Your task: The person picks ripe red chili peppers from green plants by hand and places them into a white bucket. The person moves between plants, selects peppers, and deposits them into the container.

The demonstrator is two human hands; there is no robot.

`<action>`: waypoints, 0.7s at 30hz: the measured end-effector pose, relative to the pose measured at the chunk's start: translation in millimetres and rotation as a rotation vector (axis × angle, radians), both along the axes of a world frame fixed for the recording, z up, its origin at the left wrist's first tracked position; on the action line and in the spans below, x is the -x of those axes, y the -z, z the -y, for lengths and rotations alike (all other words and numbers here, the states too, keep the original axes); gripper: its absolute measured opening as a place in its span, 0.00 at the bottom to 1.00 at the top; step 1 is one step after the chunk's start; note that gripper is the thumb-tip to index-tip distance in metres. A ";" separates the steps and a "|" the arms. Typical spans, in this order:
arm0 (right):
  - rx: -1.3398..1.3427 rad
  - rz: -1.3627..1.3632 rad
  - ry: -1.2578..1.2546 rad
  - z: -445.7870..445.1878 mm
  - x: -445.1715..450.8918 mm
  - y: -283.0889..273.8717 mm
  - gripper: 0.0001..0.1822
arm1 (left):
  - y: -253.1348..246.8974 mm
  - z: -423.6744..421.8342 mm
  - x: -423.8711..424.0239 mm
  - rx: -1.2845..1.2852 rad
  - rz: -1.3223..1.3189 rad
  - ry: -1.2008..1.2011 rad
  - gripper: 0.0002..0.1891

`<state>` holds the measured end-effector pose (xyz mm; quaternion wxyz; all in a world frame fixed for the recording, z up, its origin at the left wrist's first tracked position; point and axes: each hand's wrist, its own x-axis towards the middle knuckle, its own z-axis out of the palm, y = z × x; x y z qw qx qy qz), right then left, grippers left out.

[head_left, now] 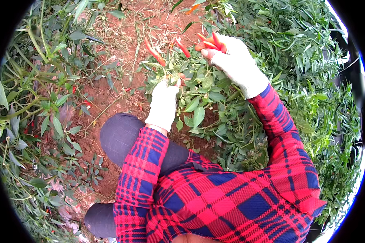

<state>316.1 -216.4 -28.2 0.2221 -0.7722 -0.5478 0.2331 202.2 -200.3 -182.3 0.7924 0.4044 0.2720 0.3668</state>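
My right hand (234, 60), in a white glove with bare fingertips, is shut on several red chili peppers (211, 44) at the upper right of centre. To its lower left, my left hand (164, 101), in a similar glove, grips a leafy chili plant stem (172, 77) near its tip; orange-red fruit shows beside its fingers. Just above that hand, a long red chili (154, 52) stands out among the leaves, and another red chili (182, 47) lies farther right, between the two hands.
Dense chili plants (292, 60) with green fruit fill the right side. More chili plants (57, 100) line the left. Reddish soil (94, 88) with dry grass and fallen red chilies runs between them. My knee (121, 136) in dark trousers is just below my left hand.
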 end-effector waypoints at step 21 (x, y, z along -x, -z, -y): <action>0.191 -0.406 -0.030 18.1 38.9 37.7 0.14 | 35.2 1.9 5.0 -0.002 -0.182 -0.058 0.14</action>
